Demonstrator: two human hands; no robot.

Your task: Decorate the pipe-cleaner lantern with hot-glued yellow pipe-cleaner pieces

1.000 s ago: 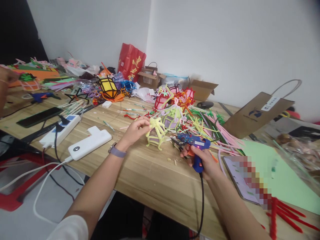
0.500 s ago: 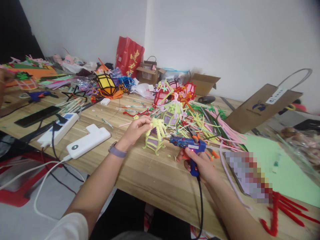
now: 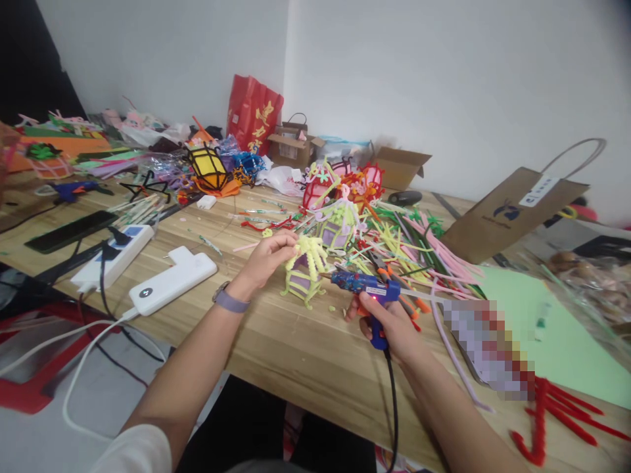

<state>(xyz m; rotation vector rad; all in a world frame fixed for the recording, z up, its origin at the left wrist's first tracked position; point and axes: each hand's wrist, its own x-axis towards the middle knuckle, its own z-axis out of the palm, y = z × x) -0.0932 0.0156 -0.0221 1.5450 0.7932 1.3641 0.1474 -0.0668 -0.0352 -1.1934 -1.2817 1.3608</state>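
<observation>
1. Left hand (image 3: 270,259): thumb and forefinger pinch the left edge of the yellow fuzzy top (image 3: 310,248); watch (image 3: 230,299) on that wrist.
2. Yellow top sits over the small green-and-purple lantern (image 3: 302,284), its strands drooping down the sides. Lantern stands on the wooden table (image 3: 296,358), between the 2 hands, near the front.
3. Right hand (image 3: 394,328): wrapped around the handle of the blue glue gun (image 3: 369,287), forefinger side at the trigger. 1 red light glowing on the body; clear stick out the back, black cord (image 3: 393,407) hanging off the table edge.
4. Nozzle points left, right beside the lantern's right side, under the strand tips. Contact: cannot tell.
5. Just behind: another green-and-purple lantern (image 3: 336,233) with pale curls, then red and pink lanterns. Pliers with orange handles (image 3: 393,279) lie past the gun.
6. Right side: loose fuzzy stems (image 3: 438,246) in a heap, brown paper bag (image 3: 515,213) tilted, pale green sheet (image 3: 566,335), red stems (image 3: 541,420) near the front.
7. Left side: power strip (image 3: 116,259), white power adapter (image 3: 172,284), dark phone (image 3: 71,231).
8. Back: red bag (image 3: 254,115), open cardboard box (image 3: 400,167).
</observation>
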